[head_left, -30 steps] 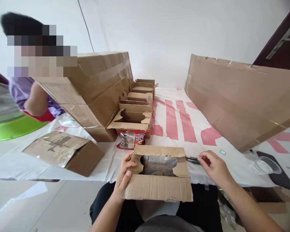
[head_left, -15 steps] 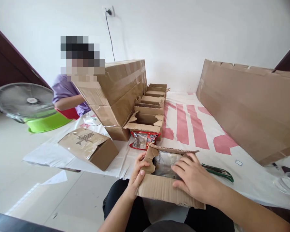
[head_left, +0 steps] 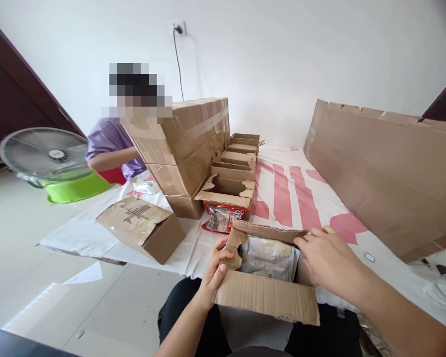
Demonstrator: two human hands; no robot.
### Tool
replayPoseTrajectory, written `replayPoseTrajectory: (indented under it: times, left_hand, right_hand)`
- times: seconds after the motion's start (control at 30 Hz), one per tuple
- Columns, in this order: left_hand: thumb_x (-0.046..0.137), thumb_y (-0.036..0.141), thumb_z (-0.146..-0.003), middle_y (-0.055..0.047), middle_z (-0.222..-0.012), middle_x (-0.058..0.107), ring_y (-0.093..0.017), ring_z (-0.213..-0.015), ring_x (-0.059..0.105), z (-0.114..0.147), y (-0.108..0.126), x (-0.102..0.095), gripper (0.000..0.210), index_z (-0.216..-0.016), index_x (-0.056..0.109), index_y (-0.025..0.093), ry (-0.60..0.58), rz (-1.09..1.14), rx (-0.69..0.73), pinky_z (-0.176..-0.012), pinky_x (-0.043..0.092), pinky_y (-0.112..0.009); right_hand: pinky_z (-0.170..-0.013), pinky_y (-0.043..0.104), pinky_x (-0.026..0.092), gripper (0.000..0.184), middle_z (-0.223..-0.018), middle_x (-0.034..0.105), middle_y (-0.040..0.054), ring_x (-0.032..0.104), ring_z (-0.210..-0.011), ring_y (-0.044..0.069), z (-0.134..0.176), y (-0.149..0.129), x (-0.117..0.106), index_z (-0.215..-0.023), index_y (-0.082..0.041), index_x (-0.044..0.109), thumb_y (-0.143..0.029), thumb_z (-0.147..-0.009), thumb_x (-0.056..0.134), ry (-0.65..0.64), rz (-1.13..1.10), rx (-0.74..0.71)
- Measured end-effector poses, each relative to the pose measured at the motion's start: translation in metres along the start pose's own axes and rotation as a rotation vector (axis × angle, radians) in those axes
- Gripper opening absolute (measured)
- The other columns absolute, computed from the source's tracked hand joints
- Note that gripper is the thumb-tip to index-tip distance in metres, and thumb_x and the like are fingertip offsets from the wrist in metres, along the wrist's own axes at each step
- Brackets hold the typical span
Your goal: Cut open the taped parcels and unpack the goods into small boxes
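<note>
An open cardboard box [head_left: 263,298] stands at the table's near edge, in front of my lap. Inside it lies a clear plastic packet [head_left: 269,258] with printing on it. My left hand [head_left: 212,272] grips the box's left side, thumb on the near side and fingers by the torn side flap. At the back right corner, my right hand [head_left: 329,258] has its bent fingers closed on the box's edge; part of that side is hidden behind it. Just beyond the box lies a red-edged food packet [head_left: 223,218].
A closed box [head_left: 141,228] sits at left, beside a stack of taped boxes [head_left: 188,148]. Opened boxes [head_left: 228,186] line the stack. A large cardboard panel [head_left: 382,173] stands at right. Across the table sits a person in a purple sleeve [head_left: 104,139], near a fan [head_left: 57,153].
My right hand has moved off the packet to the box's back right corner, so more of the packet shows. The green cutter is now out of sight. My left hand keeps its hold.
</note>
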State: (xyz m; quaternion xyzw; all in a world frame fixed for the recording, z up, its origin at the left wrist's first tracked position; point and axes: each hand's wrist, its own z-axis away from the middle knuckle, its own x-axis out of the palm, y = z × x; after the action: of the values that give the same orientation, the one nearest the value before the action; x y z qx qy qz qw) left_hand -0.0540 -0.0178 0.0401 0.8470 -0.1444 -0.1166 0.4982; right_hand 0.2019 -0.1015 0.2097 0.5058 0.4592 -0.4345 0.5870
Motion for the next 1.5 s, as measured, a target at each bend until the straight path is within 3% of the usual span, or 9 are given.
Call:
replayPoseTrajectory:
  times: [0.13, 0.3, 0.47, 0.73, 1.0, 1.17, 1.27, 1.4, 1.5]
  left_hand:
    - [0.04, 0.048, -0.096, -0.011, -0.145, 0.039, -0.034, -0.13, 0.042, 0.001, -0.002, 0.001, 0.035, -0.103, 0.062, 0.022, 0.009, -0.019, 0.014, -0.107, 0.034, -0.05]
    - [0.04, 0.047, -0.096, -0.01, -0.144, 0.04, -0.034, -0.131, 0.042, -0.001, -0.002, 0.003, 0.034, -0.102, 0.062, 0.022, 0.029, -0.01, 0.002, -0.108, 0.033, -0.049]
    - [0.041, 0.046, -0.096, -0.009, -0.144, 0.039, -0.034, -0.133, 0.038, -0.001, 0.0, 0.003, 0.033, -0.104, 0.062, 0.023, 0.021, 0.019, -0.018, -0.11, 0.03, -0.051]
    - [0.044, 0.051, -0.095, -0.009, -0.146, 0.037, -0.034, -0.136, 0.035, 0.0, 0.003, 0.001, 0.036, -0.106, 0.064, 0.023, -0.007, 0.066, -0.071, -0.111, 0.03, -0.051]
    - [0.054, 0.05, -0.091, -0.01, -0.143, 0.045, -0.033, -0.134, 0.041, -0.008, 0.012, -0.004, 0.042, -0.124, 0.059, 0.025, 0.019, 0.128, -0.132, -0.108, 0.037, -0.044]
    - [0.057, 0.05, -0.089, -0.011, -0.14, 0.05, -0.032, -0.127, 0.048, -0.022, 0.021, -0.016, 0.048, -0.13, 0.054, 0.026, -0.114, 0.046, -0.181, -0.101, 0.042, -0.043]
    - [0.059, 0.049, -0.089, -0.011, -0.134, 0.055, -0.031, -0.124, 0.05, -0.042, 0.032, -0.023, 0.043, -0.125, 0.058, 0.025, -0.065, -0.036, -0.124, -0.101, 0.041, -0.043]
    - [0.061, 0.046, -0.088, -0.01, -0.127, 0.059, -0.028, -0.12, 0.054, -0.09, 0.061, -0.025, 0.042, -0.123, 0.057, 0.024, 0.009, -0.067, -0.001, -0.101, 0.042, -0.041]
    - [0.076, 0.045, -0.076, -0.013, -0.134, 0.057, -0.03, -0.125, 0.051, -0.135, 0.081, -0.015, 0.066, -0.132, 0.05, 0.022, -0.106, -0.084, 0.065, -0.1, 0.044, -0.042]
  right_hand:
    - [-0.074, 0.038, 0.038, 0.018, -0.088, 0.075, 0.009, 0.068, -0.083, 0.028, 0.002, 0.007, 0.001, -0.093, -0.016, 0.068, -0.007, -0.079, 0.063, -0.091, -0.004, 0.054]
    - [-0.078, 0.038, 0.041, 0.012, -0.096, 0.072, 0.0094, 0.064, -0.095, 0.028, -0.009, -0.007, 0.029, -0.091, -0.017, 0.069, -0.014, -0.089, 0.057, 0.041, -0.1, -0.019]
    - [-0.083, 0.043, 0.04, 0.014, -0.095, 0.07, 0.0123, 0.06, -0.097, 0.032, -0.019, -0.016, 0.05, -0.093, -0.014, 0.068, -0.025, -0.086, 0.066, 0.094, -0.115, 0.002]
    - [-0.08, 0.04, 0.037, 0.017, -0.084, 0.067, 0.0032, 0.058, -0.09, 0.026, -0.016, -0.009, 0.06, -0.075, -0.021, 0.067, -0.034, -0.08, 0.076, 0.106, -0.284, -0.073]
    - [-0.074, 0.033, 0.04, 0.011, -0.089, 0.065, 0.001, 0.059, -0.081, 0.019, -0.013, -0.003, 0.067, -0.081, -0.022, 0.06, -0.024, -0.091, 0.059, 0.253, -0.668, -0.052]
    - [-0.067, 0.03, 0.043, 0.021, -0.079, 0.06, 0.0003, 0.058, -0.073, 0.017, -0.02, 0.01, 0.056, -0.078, -0.022, 0.056, -0.036, -0.094, 0.055, 0.506, -0.948, -0.07]
    - [-0.064, 0.028, 0.043, 0.019, -0.076, 0.06, 0.0, 0.056, -0.069, 0.016, -0.03, 0.022, 0.039, -0.08, -0.022, 0.058, -0.036, -0.092, 0.057, 0.661, -1.017, -0.083]
    - [-0.064, 0.028, 0.042, 0.019, -0.072, 0.061, -0.0007, 0.055, -0.068, 0.016, -0.052, 0.039, 0.008, -0.077, -0.022, 0.062, -0.039, -0.087, 0.063, 0.81, -1.037, -0.037]
    - [-0.065, 0.029, 0.042, 0.021, -0.072, 0.063, -0.0007, 0.055, -0.069, 0.017, -0.071, 0.046, -0.014, -0.076, -0.022, 0.064, -0.042, -0.081, 0.067, 0.85, -1.081, 0.0]
